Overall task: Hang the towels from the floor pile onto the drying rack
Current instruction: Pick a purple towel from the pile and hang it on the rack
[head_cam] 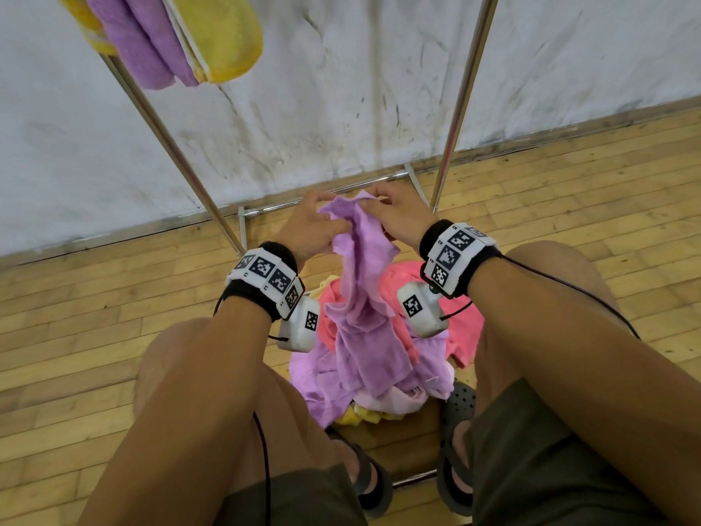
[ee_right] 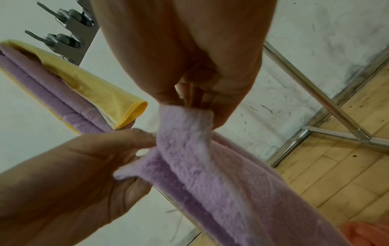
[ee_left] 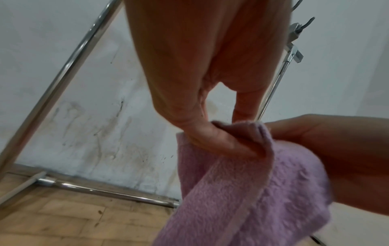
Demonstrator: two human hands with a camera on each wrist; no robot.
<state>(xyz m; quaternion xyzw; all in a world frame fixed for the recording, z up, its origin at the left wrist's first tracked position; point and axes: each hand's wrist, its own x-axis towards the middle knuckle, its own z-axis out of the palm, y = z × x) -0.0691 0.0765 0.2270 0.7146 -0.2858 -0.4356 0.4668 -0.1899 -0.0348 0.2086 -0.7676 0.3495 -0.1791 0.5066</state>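
Fingers of our left hand [head_cam: 309,225] and right hand [head_cam: 394,216] pinch the purple towel [head_cam: 364,298] at its top edge, close together. Its length hangs straight down onto the floor pile [head_cam: 455,328]; the drying rack [head_cam: 461,108] stands just beyond and above both hands.

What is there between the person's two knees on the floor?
In the head view, the pile of towels lies there, pink, purple and yellow; the purple towel pinched by the left hand and right hand rises from it.
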